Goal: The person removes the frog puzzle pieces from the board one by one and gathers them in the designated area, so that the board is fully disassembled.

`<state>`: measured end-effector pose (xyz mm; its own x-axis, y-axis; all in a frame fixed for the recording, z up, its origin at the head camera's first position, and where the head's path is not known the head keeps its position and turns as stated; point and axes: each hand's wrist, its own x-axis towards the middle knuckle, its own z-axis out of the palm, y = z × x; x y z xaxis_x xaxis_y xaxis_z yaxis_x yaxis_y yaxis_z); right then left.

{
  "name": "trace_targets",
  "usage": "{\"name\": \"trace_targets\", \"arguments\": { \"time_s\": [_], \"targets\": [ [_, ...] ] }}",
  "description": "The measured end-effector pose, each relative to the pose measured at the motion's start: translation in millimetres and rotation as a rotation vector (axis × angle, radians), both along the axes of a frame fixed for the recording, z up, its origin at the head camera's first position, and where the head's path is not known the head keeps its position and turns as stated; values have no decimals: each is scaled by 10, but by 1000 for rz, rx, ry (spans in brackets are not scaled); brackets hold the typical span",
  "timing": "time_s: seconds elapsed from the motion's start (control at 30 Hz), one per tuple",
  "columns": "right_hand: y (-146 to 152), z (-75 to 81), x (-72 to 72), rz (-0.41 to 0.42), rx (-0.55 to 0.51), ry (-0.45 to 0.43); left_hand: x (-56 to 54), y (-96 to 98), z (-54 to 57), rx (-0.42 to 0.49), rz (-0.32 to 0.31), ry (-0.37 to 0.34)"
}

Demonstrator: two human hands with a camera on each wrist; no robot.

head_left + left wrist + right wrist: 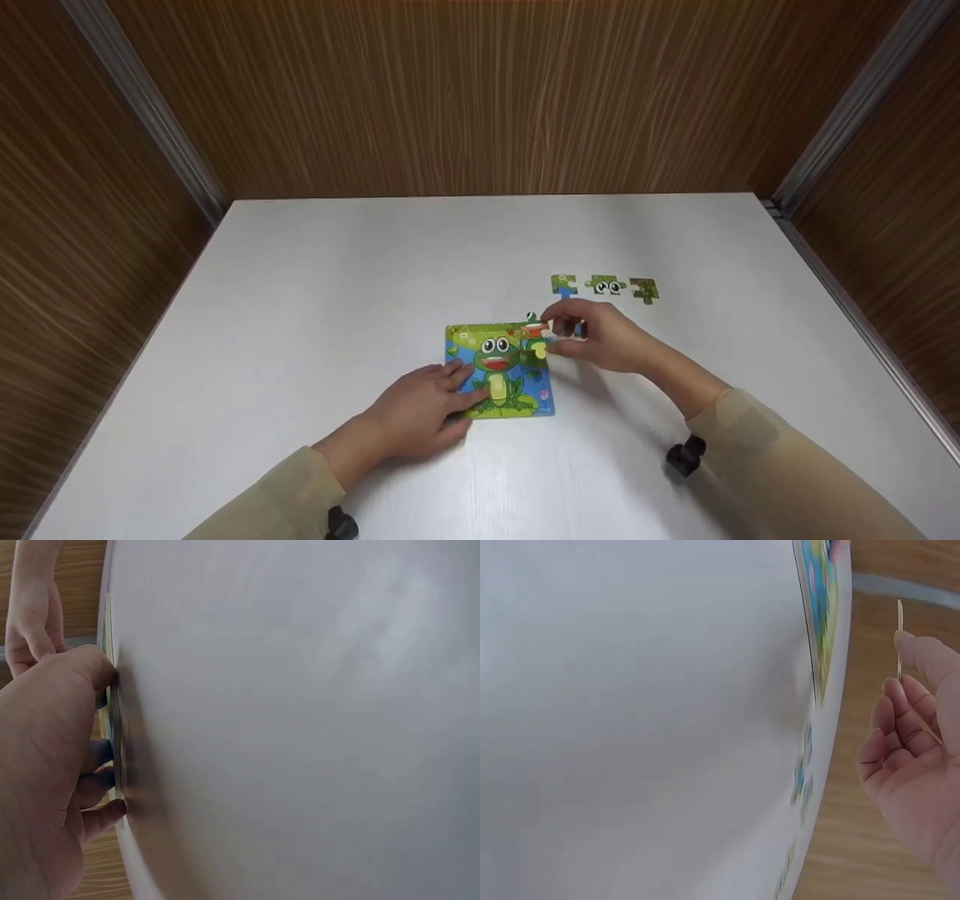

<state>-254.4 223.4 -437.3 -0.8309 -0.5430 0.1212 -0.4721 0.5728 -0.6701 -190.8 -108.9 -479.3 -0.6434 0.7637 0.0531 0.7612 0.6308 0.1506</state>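
Observation:
A square frog puzzle board (pixel 526 379) lies flat on the white table. My left hand (pixel 424 409) rests along the board's left side, its index finger across the frog's belly and its thumb at the near-left edge. Above the board's upper right corner, my right hand (pixel 604 337) pinches a jigsaw piece (pixel 537 346) with a red mouth and a pale yellow tab between thumb and fingers. In the right wrist view this piece (pixel 899 615) is seen edge-on, raised off the table. The right hand hides part of a blue item behind its fingers.
Beyond the right hand lie loose jigsaw pieces: a green and blue one (pixel 564 284), one with frog eyes (pixel 606 286) and a brownish green one (pixel 645 289). Wood-grain panels (pixel 480 97) stand behind the table and at both sides.

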Motion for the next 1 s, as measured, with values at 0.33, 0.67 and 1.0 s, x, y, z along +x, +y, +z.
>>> {"name": "trace_targets", "arguments": {
  "time_s": [0.33,0.67,1.0],
  "targets": [
    [566,-22,-94,-152,8,0,5,-17,-52,24,-11,41],
    [964,-120,-153,-250,38,-48,-5,1,-71,37,-17,47],
    [1137,-206,-214,-313,89,-112,-2,-7,-77,54,-24,82]
  ]
}}
